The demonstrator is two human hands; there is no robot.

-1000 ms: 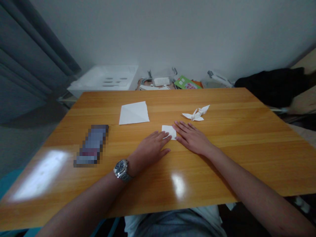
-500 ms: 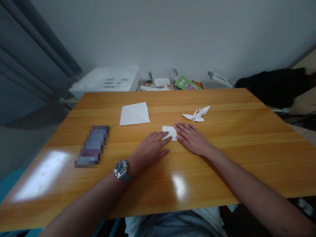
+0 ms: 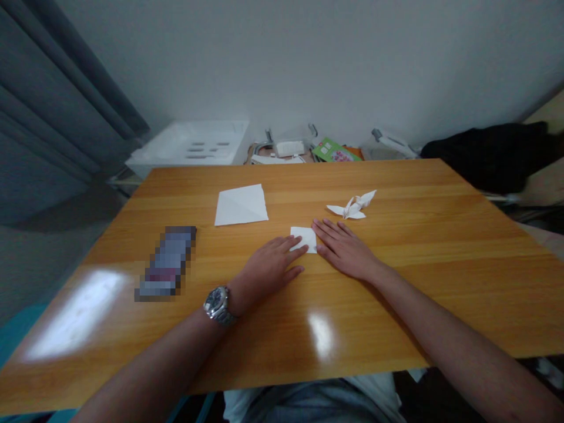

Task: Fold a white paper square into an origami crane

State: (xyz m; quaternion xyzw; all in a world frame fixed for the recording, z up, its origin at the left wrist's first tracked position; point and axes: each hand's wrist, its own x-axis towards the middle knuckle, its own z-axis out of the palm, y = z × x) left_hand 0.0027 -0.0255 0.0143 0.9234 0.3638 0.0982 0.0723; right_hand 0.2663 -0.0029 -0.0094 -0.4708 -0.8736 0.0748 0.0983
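A small folded square of white paper [image 3: 305, 239] lies flat on the wooden table [image 3: 273, 329]. My left hand [image 3: 274, 262], with a metal watch [image 3: 218, 302] at its wrist, rests its fingertips on the paper's left part; its fingers are apart. My right hand [image 3: 342, 247] lies flat with fingers stretched out, its tips at the paper's right edge. Behind my right hand sits a folded paper crane [image 3: 353, 207]. Further back and left is a larger sheet of white paper [image 3: 241, 205], creased across its surface.
On the table's left lies a pixelated phone [image 3: 167, 261]. Beyond the back edge are a white plastic tray [image 3: 198, 144], a green booklet [image 3: 335, 151] and some cables. Dark cloth [image 3: 480, 155] hangs at the right, and a grey curtain [image 3: 48, 111] at the left.
Everything sits slightly lower in view, as the camera tilted a little. My hands and the small paper keep nearly the same positions.
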